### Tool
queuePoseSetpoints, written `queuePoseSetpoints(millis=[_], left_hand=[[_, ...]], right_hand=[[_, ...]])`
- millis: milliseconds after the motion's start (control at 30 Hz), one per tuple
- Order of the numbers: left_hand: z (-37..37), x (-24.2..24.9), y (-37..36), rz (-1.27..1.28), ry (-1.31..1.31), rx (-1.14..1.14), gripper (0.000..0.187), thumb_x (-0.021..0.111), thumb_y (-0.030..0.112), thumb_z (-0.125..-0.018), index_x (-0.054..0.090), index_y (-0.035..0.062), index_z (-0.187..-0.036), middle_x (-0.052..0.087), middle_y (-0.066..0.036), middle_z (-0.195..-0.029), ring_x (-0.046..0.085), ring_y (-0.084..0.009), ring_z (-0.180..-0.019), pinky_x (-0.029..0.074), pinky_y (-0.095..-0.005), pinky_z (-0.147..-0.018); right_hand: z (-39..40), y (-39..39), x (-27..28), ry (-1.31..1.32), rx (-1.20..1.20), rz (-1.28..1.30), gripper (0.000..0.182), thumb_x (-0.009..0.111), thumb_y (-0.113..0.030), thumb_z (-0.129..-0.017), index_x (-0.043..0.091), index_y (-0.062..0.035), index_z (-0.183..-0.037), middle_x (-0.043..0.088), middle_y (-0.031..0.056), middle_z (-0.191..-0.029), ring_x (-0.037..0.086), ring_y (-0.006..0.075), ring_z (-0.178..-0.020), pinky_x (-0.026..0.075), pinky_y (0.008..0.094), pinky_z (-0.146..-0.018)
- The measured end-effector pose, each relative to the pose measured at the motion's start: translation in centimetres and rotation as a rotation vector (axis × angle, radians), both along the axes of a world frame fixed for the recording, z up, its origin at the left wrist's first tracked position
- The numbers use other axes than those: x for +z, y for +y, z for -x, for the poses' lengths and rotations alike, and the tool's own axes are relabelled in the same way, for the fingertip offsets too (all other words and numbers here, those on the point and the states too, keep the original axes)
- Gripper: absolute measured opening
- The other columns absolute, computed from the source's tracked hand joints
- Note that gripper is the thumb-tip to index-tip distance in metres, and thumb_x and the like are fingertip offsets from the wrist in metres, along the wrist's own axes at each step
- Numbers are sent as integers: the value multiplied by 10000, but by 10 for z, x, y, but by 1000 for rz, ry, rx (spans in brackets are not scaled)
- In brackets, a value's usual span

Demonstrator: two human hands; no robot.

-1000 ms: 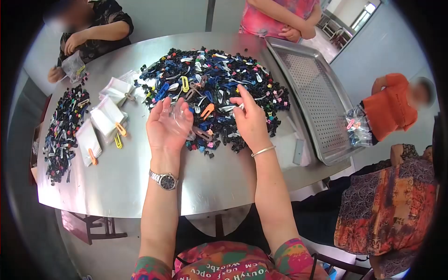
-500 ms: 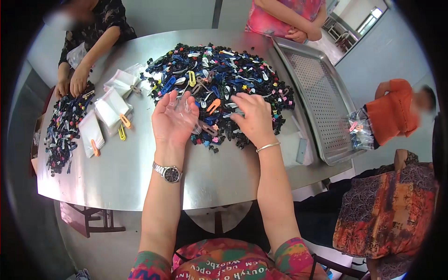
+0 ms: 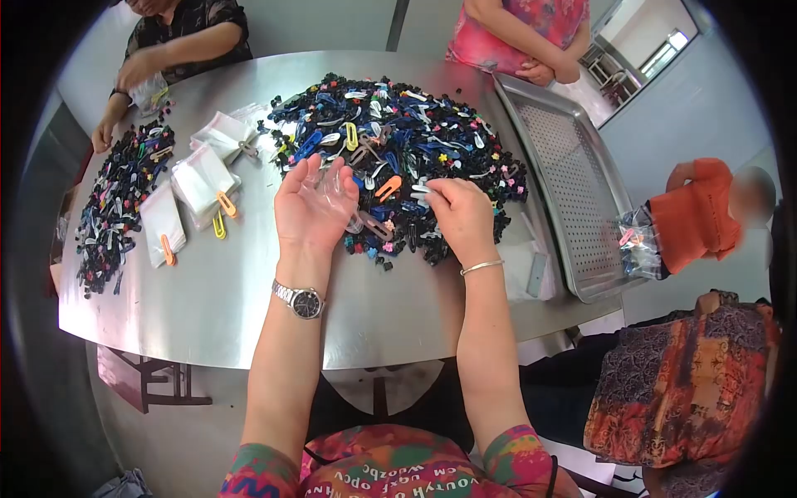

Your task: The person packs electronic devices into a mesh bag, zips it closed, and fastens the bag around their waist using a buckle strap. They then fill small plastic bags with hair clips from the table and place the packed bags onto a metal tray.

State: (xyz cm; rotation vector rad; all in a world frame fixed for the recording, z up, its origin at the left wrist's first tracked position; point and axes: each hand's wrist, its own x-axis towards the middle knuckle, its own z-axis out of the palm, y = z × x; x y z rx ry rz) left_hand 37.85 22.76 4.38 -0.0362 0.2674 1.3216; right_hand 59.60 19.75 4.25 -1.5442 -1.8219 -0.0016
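Note:
My left hand [image 3: 314, 207] is palm up at the near edge of the big pile, its fingers curled around a clear plastic bag [image 3: 330, 199]. To its right, my right hand [image 3: 455, 212] pinches white hair clips [image 3: 422, 191] between thumb and fingers, just above the pile. The pile of small clips [image 3: 415, 124] is mostly black, blue and white, with coloured pieces mixed in. An orange clip [image 3: 388, 188] lies between my hands, and a yellow clip [image 3: 351, 137] sits farther back.
Stacks of clear bags [image 3: 203, 183] with clips on them lie left, beside a smaller pile [image 3: 116, 207] near a co-worker's hands. A perforated metal tray [image 3: 573, 183] rests on the right of the metal table [image 3: 224, 307]. Other people stand at the back and right.
My right hand has closed its fingers on white clips. The view has shifted slightly. At the back left, the co-worker has raised one hand off the small pile.

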Motion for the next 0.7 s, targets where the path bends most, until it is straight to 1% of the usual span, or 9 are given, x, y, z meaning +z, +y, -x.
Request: queuePoseSetpoints(millis=[67,200,267,300,367,433,533,633,700], left_hand=[[1,-1,1,-8,-1,-8,190,569,204,-861,523,72,-990,490,-186,-1134,545,-310,-909,486,-410,-771],[-1,-3,4,1,5,21,193,573,212,-861,522,74,-986,504,-189,-1102,541,-321,-921,483,-425,-787],[-3,-1,2,17,-10,36,192,573,211,-862,520,74,-985,509,-190,-1087,540,-326,-922,483,-432,-789],[-3,0,2,35,-32,39,191,572,211,-863,518,75,-985,514,-191,-1071,538,-330,-923,482,-438,-792],[-2,-1,4,15,-48,63,197,571,214,-866,513,71,-989,513,-189,-1058,533,-337,-927,481,-438,-798],[-4,3,1,68,-51,89,209,570,219,-868,501,76,-1004,511,-178,-1047,533,-335,-926,483,-436,-802],[-7,10,-2,67,21,140,280,581,249,-869,477,76,-1063,511,-162,-1025,534,-316,-912,483,-425,-796],[-14,13,-7,56,101,165,281,565,247,-882,464,76,-1081,514,-154,-1044,539,-317,-922,478,-436,-804],[-17,15,-10,36,140,162,256,543,236,-895,459,83,-1082,519,-151,-1066,543,-328,-942,475,-450,-814]], right_hand=[[0,2,-4,-24,10,-42,182,674,-149,-766,663,-51,-918,651,109,-829,608,282,-782,481,366,-708],[3,0,1,45,-10,-78,165,652,-144,-789,659,-67,-935,655,87,-791,615,267,-720,478,374,-677],[13,-6,9,401,12,61,153,635,-109,-812,651,-38,-946,665,103,-803,640,223,-707,494,331,-648],[23,-13,21,493,61,87,147,636,-84,-817,646,-21,-949,671,106,-809,651,173,-695,497,282,-617],[46,-31,48,494,198,73,141,642,-53,-823,630,8,-949,659,42,-784,577,70,-667,467,222,-611],[58,-38,52,322,220,22,108,654,-55,-805,631,-9,-901,653,56,-755,607,104,-630,477,243,-571],[72,-42,59,-4,250,-128,51,665,-66,-761,642,-47,-802,626,89,-708,601,211,-583,474,288,-548],[82,-37,50,-211,198,-137,46,657,-84,-765,640,-45,-782,627,97,-706,601,226,-593,473,304,-550],[87,-32,49,-258,146,-115,82,662,-103,-760,657,-43,-816,636,94,-718,604,211,-599,476,300,-558]])
